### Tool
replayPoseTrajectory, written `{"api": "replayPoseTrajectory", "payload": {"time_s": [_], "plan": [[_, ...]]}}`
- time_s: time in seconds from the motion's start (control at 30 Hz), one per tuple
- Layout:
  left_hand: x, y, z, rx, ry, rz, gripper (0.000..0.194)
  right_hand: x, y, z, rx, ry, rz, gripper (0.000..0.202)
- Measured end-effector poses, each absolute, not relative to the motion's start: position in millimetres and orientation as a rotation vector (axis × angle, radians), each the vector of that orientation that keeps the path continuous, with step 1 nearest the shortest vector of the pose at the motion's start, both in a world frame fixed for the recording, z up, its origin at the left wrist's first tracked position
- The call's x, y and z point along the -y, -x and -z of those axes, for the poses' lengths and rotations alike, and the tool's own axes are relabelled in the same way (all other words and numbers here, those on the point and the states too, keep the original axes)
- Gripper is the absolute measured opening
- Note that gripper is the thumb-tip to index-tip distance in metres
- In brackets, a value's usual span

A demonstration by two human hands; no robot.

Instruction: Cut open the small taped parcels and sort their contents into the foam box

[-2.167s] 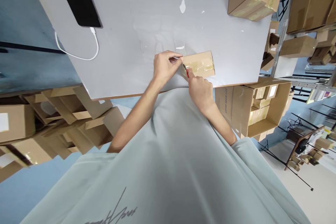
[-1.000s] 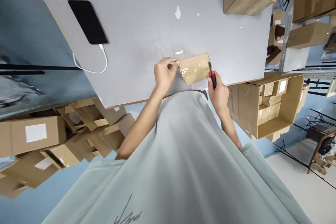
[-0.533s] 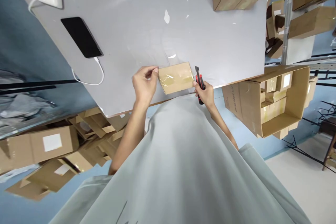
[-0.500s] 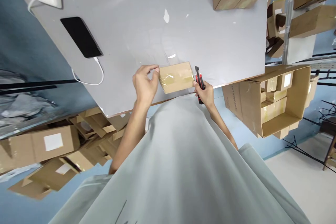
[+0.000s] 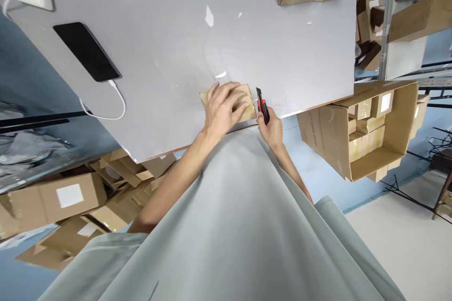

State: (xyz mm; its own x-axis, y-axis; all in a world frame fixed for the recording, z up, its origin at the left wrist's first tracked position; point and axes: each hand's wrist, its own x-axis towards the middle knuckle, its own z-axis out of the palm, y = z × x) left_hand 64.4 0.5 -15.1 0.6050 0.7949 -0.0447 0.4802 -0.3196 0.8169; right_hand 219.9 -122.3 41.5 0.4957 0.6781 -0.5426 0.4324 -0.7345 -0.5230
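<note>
The left hand (image 5: 221, 110), fingers spread and not clenched, covers a small cardboard box (image 5: 250, 109), seemingly unopened, any cuts indiscernible; the right hand (image 5: 271, 129) grasps a utility knife (image 5: 262, 107).

Count: two hands (image 5: 271, 128); one utility knife (image 5: 263, 109); one small carton (image 5: 251, 111) under the left hand (image 5: 221, 112); one phone (image 5: 87, 51) with one plugged-in cable (image 5: 125, 104); one desk (image 5: 169, 56). Surrounding cartons (image 5: 323, 141): overlapping, uncountable.

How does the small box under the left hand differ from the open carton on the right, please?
The small box lies on the table, under the left hand; the open carton is off the table. The open carton is far larger than the small box and holds several boxes. Both are brown cardboard.
</note>
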Motion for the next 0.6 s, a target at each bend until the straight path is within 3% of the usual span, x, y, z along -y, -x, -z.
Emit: {"api": "replayPoseTrajectory", "payload": {"time_s": [0.17, 0.47, 0.6], "plan": [[1, -63, 18, -1.003, -1.969, -0.479, 0.040, 123, -212, -65, 1.248, 2.519, -1.056, 0.054], [1, -62, 24, -0.945, -1.942, -0.464, 0.040, 114, -191, -80, 1.327, 2.855, -1.019, 0.061], [-1, -52, 20, -0.829, -2.002, -0.406, 0.061, 102, -177, -101, 1.331, 3.031, -1.072, 0.062]]}}
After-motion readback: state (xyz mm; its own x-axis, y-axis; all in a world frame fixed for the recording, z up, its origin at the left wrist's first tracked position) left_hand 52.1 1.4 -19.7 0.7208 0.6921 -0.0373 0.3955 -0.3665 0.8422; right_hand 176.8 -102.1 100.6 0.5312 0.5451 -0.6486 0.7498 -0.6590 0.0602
